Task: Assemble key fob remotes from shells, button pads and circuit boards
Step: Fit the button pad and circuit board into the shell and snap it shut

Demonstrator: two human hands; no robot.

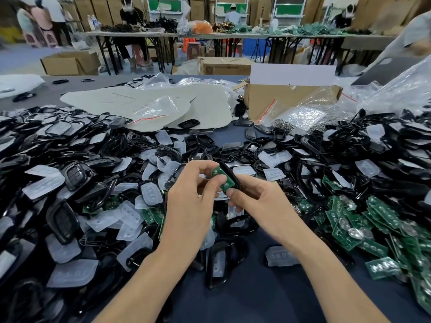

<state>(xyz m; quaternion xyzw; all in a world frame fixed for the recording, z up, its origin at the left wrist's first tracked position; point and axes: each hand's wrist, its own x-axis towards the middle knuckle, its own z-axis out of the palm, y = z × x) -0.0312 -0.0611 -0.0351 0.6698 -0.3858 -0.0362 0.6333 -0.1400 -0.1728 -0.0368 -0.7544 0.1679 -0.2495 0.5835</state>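
Left grip (189, 201): fingers curled, thumb and forefinger pinching a green circuit board (221, 177) by its near edge. Right grip (263, 201): thumb on top, fingers curled under, holding a black shell (230, 174) tilted up on edge. The board lies against the shell's open face, touching it; whether it is seated cannot be told. Both are held in the air above the counter, centre of view, over the heap of parts. A translucent pad (235, 212) shows just below the right fingers; cannot tell if it is held or lying on the heap.

Directly under the hands: loose black shell halves and a bare strip of dark blue counter (256, 297) running toward the person. One long black shell (218, 264) lies there with a pad inside it.

Left of the hands: a big heap of black shells (70, 173) mixed with translucent button pads (151, 194), and a few green boards among them.

Right of the hands: a pile of green circuit boards (373, 224), more black shells behind it.

Farther back on the counter: pale grey sheets (144, 99) with a clear zip bag (156, 109) on top, an open cardboard box (291, 99), and a clear bag of small metal parts (300, 117) just in front of the box.

Background: other long counters with parts, people at them, blurred.
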